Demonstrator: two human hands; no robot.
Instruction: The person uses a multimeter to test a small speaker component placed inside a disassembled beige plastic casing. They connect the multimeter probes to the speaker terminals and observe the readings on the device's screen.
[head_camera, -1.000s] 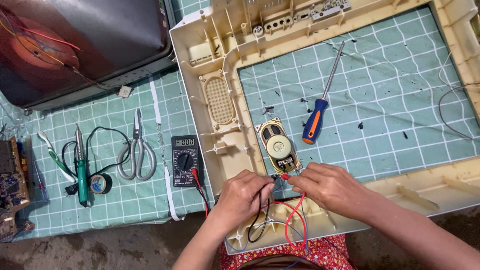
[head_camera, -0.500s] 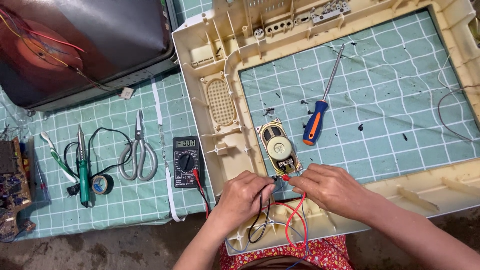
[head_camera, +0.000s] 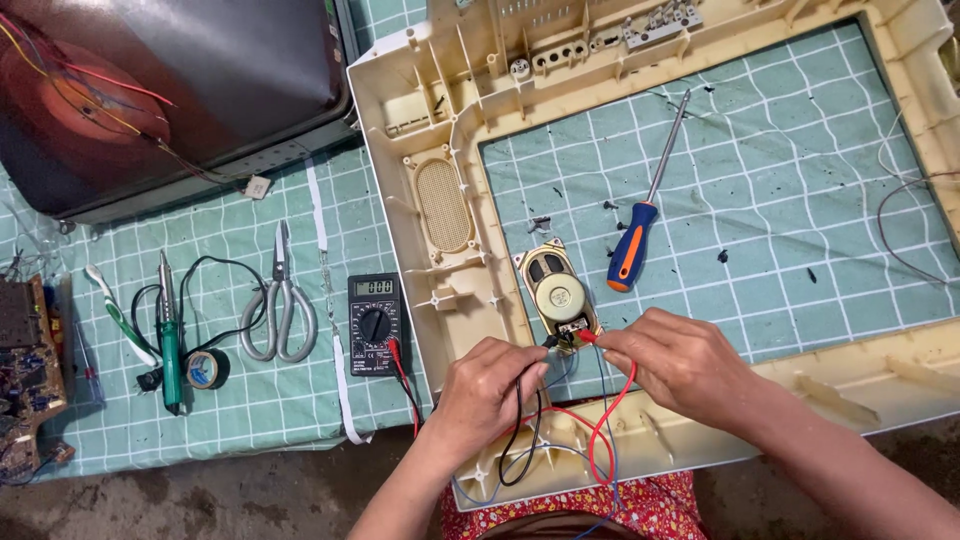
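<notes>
Speaker (head_camera: 558, 290), oval w/ round magnet, lies on the green grid mat (head_camera: 800, 200) just far of my hands, its near end w/ the terminals right between my fingertips. My left hand (head_camera: 487, 385) pinches the black probe lead (head_camera: 525, 420), tip pressed at the speaker's near-left terminal. My right hand (head_camera: 680, 360) pinches the red probe lead (head_camera: 610, 410), tip at the near-right terminal. Both hands closed narrow on the probes, nearly touching each other over the terminals. Leads loop down toward me over the near rail of the cream plastic TV frame (head_camera: 420, 120), which boxes the mat on all sides. Thin blue wires lie under the loops too.

Right of the speaker, a bit farther: screwdriver (head_camera: 633, 250) w/ blue-orange handle, shaft pointing far-right. Left, outside the frame: multimeter (head_camera: 375, 322), dial at centre, leads plugged at its near-right corner. Further left: scissors (head_camera: 280, 300), black tape roll (head_camera: 205, 368), green-handled soldering iron (head_camera: 168, 340). Far left corner: dark picture tube (head_camera: 150, 90) w/ coloured wires. Circuit board (head_camera: 25, 370) at the left edge. Nothing blocks the terminals except my own fingers.
</notes>
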